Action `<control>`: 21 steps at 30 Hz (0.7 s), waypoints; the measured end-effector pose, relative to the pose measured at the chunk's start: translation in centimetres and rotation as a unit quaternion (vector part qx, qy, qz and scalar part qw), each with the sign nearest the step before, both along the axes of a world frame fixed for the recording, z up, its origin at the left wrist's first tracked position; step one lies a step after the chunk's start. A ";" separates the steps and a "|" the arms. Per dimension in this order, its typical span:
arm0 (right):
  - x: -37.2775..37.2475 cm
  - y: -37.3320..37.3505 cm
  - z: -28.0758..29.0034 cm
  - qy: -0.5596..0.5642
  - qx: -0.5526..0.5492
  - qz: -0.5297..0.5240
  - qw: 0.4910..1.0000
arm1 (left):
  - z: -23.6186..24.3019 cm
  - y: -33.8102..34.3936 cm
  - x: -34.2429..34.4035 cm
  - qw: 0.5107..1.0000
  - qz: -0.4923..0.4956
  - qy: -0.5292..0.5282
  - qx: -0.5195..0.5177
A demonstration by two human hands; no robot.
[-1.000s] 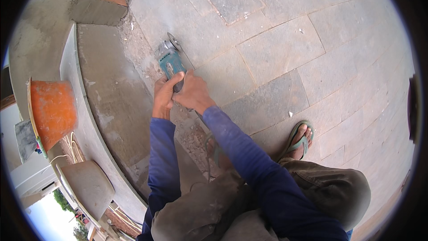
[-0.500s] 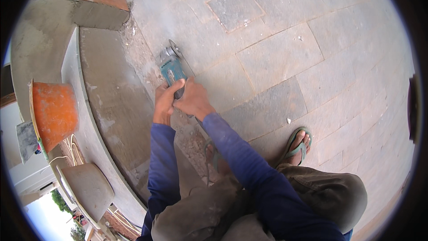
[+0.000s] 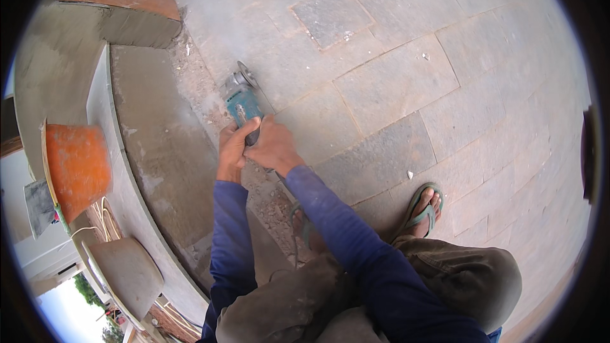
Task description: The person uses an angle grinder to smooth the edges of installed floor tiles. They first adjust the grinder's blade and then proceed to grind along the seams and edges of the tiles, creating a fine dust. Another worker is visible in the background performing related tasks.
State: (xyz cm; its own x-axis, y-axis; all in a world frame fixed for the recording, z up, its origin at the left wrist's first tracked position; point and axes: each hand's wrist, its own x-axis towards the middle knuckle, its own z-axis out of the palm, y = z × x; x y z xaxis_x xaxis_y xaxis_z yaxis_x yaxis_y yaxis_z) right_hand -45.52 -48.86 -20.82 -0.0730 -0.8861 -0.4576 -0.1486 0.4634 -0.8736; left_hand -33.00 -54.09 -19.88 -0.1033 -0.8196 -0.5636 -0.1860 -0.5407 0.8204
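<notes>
Both my hands are wrapped round the body of a teal angle grinder (image 3: 243, 105). My left hand (image 3: 232, 146) holds it from the left, with the thumb laid along its top. From the right, my right hand (image 3: 274, 145) grips its rear part, close against the left. The grinder's disc (image 3: 247, 73) stands on edge at the far end, over a thin cut line in the stone paving (image 3: 400, 76). Dust hangs pale around the disc. A cord trails back from the tool beneath my right forearm.
A strip of broken rubble (image 3: 202, 92) runs between the paving and a low cement-plastered step (image 3: 149, 127). On the ledge at left stand an orange bucket (image 3: 79, 168) and a grey-beige basin (image 3: 127, 270), near loose cables. My sandalled foot (image 3: 424, 211) rests on the paving.
The grinder and both hands have shifted very slightly toward me and to the left in the picture; the grip is the same. The surroundings have shifted a little too.
</notes>
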 end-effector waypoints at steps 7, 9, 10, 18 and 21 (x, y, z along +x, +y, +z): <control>0.4 0.2 -0.7 0.012 -0.014 -0.006 1.000 | 0.5 0.2 -0.6 1.000 0.003 -0.012 0.003; 0.5 0.2 -0.6 0.014 -0.007 0.001 1.000 | 0.1 0.1 -0.1 1.000 0.002 -0.008 0.005; 0.5 0.1 -0.5 0.014 -0.008 0.003 1.000 | 0.0 0.0 0.1 1.000 0.002 -0.006 0.006; 0.4 0.1 -0.6 0.017 -0.004 0.005 1.000 | -0.3 0.0 0.0 1.000 0.006 0.000 0.006; 0.2 0.1 -0.6 0.012 -0.004 0.005 1.000 | -0.2 0.0 -0.2 1.000 0.009 0.004 0.009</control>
